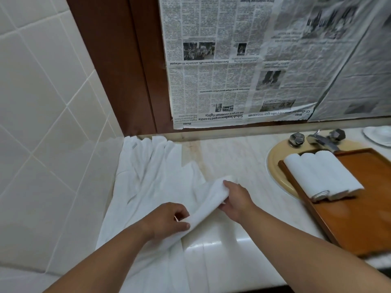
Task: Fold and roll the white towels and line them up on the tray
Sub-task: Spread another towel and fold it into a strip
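Your left hand (169,220) pinches the near end of a white towel (203,204), thumb and fingers curled onto the fabric. Your right hand (234,201) grips the far end, fingers wrapped over the edge. The towel spans between both hands as a bunched strip over the front-left part of the tabletop (243,157). Under and left of it lie loose towels (148,178), creased, running from the back of the tabletop down over its front edge, beside the tiled wall (42,102). The wooden tray (359,218) sits at right, partly over the yellow basin (275,163), well apart from your hands. Three rolled towels (321,174) lie side by side, touching, at the tray's far-left end. The tap (321,141) stands behind the basin. Newspaper (232,60) covers the panel behind, print upside down.
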